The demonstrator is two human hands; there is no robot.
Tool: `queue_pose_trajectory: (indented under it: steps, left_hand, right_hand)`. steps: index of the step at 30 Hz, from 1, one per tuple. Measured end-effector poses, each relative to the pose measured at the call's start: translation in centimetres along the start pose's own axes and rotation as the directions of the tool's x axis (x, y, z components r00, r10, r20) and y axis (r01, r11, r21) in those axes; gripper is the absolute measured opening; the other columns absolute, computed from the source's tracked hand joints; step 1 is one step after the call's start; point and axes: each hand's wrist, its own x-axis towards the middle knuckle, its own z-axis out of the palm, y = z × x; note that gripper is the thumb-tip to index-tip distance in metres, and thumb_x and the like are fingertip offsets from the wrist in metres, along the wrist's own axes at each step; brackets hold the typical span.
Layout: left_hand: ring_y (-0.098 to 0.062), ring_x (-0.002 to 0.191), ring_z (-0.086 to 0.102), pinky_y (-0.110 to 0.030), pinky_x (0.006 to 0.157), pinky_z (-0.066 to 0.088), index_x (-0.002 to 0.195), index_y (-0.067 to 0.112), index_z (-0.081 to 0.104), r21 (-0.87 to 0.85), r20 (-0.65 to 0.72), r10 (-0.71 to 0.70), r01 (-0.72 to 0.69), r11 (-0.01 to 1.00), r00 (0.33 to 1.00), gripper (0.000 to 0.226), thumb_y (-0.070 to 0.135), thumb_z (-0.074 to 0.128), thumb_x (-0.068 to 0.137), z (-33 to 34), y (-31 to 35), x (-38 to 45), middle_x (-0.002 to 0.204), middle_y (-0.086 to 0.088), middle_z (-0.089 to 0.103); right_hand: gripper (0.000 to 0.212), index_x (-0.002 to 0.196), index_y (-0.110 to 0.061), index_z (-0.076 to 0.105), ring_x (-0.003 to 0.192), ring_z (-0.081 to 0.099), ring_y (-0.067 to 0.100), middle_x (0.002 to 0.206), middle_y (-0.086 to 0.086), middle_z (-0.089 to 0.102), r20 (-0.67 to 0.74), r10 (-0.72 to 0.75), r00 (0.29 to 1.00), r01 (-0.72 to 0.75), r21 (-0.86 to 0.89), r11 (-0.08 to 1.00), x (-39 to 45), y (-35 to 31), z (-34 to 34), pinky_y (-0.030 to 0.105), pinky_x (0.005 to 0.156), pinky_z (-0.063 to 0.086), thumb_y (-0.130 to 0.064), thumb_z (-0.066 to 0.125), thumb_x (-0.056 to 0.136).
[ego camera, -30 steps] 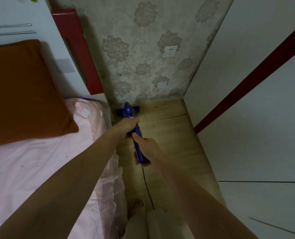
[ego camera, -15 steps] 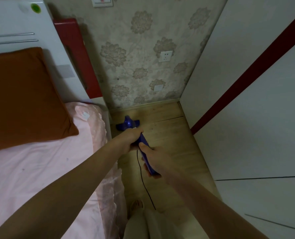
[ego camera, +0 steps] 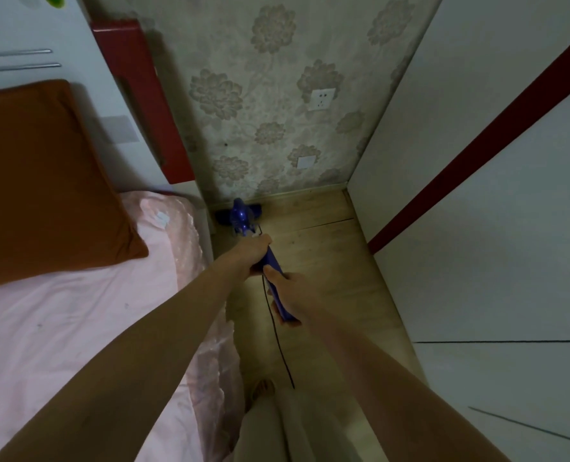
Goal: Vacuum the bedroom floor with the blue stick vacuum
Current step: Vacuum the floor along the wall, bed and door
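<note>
Head view, downward, probably near floor [ego camera: 327,261]

Wooden floor [ego camera: 323,261] carries vacuum head [ego camera: 240,216], black cord [ego camera: 278,341].

Dim light falls on floral wallpaper [ego camera: 277,95] with a white socket [ego camera: 322,99], a wooden floor [ego camera: 327,261], a pink-sheeted bed [ego camera: 60,328] and white wardrobe doors [ego camera: 493,228].
</note>
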Motion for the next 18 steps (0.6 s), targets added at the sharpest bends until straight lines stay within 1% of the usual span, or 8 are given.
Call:
queue_pose_trajectory:
  steps: [4,6,8,10,12,13,15,18]
  left_hand:
    - [-0.018,0.069,0.056,-0.028,0.058,0.049,0.105,0.007,0.049,0.009,0.036,-0.028,0.028,1.000,0.999,0.017,0.023,0.046,0.099,-0.6,0.2,-0.4,0.087,-0.011,0.056]
    - [-0.019,0.069,0.056,-0.029,0.058,0.049,0.101,0.008,0.049,0.015,0.063,-0.047,0.046,0.999,0.997,0.014,0.021,0.046,0.098,-0.8,0.2,-0.7,0.087,-0.011,0.056]
    - [-0.020,0.070,0.057,-0.030,0.061,0.051,0.099,0.008,0.049,0.030,0.071,-0.055,0.053,0.998,0.996,0.015,0.023,0.046,0.098,-0.8,0.2,-0.6,0.088,-0.012,0.056]
    - [-0.023,0.076,0.061,-0.033,0.067,0.054,0.104,0.007,0.050,0.023,0.061,-0.044,0.043,0.999,0.997,0.019,0.024,0.046,0.098,-0.7,0.4,-0.5,0.094,-0.015,0.059]
    - [-0.025,0.077,0.063,-0.033,0.062,0.055,0.114,0.007,0.046,0.025,0.044,-0.036,0.035,0.999,0.998,0.025,0.026,0.047,0.098,-0.5,0.6,-0.1,0.099,-0.017,0.062]
    - [-0.023,0.075,0.063,-0.031,0.057,0.053,0.116,0.007,0.044,0.030,0.039,-0.031,0.030,0.999,0.999,0.027,0.026,0.047,0.098,-0.4,0.7,0.2,0.097,-0.016,0.061]
    - [-0.020,0.069,0.059,-0.029,0.055,0.050,0.110,0.007,0.046,0.035,0.030,-0.020,0.019,0.999,0.999,0.022,0.026,0.046,0.099,-0.4,0.9,0.4,0.087,-0.011,0.058]
    - [-0.020,0.070,0.058,-0.030,0.060,0.051,0.102,0.007,0.048,0.037,0.031,-0.015,0.014,0.999,0.999,0.019,0.025,0.047,0.099,-0.6,1.2,0.9,0.083,-0.010,0.055]
  right_hand:
    - [0.042,0.090,-0.012,0.053,0.047,0.050,0.009,0.064,0.000,0.054,0.014,0.024,1.000,-0.024,0.046,0.999,-1.0,-0.3,0.0,0.020,0.047,0.043,-0.052,0.042,0.098]
    - [0.041,0.089,-0.013,0.052,0.046,0.049,0.010,0.065,0.001,0.053,0.024,0.046,0.999,-0.048,0.067,0.997,-1.9,-0.6,-0.2,0.020,0.046,0.042,-0.051,0.042,0.099]
    - [0.041,0.091,-0.013,0.052,0.046,0.049,0.010,0.066,0.001,0.053,0.024,0.047,0.999,-0.048,0.059,0.997,-2.2,-0.8,-0.3,0.020,0.044,0.040,-0.052,0.042,0.099]
    - [0.042,0.090,-0.013,0.052,0.046,0.049,0.010,0.065,0.001,0.053,0.013,0.049,0.999,-0.050,0.045,0.998,-2.1,-1.1,-0.4,0.020,0.045,0.040,-0.052,0.040,0.099]
    - [0.041,0.087,-0.014,0.052,0.046,0.048,0.010,0.062,0.000,0.053,0.009,0.053,0.999,-0.053,0.039,0.998,-1.5,-1.3,-0.4,0.020,0.045,0.041,-0.052,0.040,0.099]
    - [0.041,0.086,-0.015,0.052,0.045,0.048,0.009,0.062,0.000,0.053,0.010,0.052,0.999,-0.053,0.034,0.998,-1.1,-1.2,-0.4,0.021,0.045,0.041,-0.052,0.040,0.099]
    - [0.042,0.088,-0.014,0.053,0.046,0.049,0.009,0.063,0.000,0.054,0.002,0.045,0.999,-0.045,0.026,0.999,-0.3,-1.1,-0.2,0.021,0.045,0.043,-0.052,0.041,0.099]
    - [0.046,0.095,-0.011,0.056,0.048,0.052,0.011,0.066,0.001,0.056,-0.012,0.032,0.999,-0.031,0.042,0.999,0.8,-1.0,0.2,0.023,0.049,0.045,-0.054,0.042,0.098]
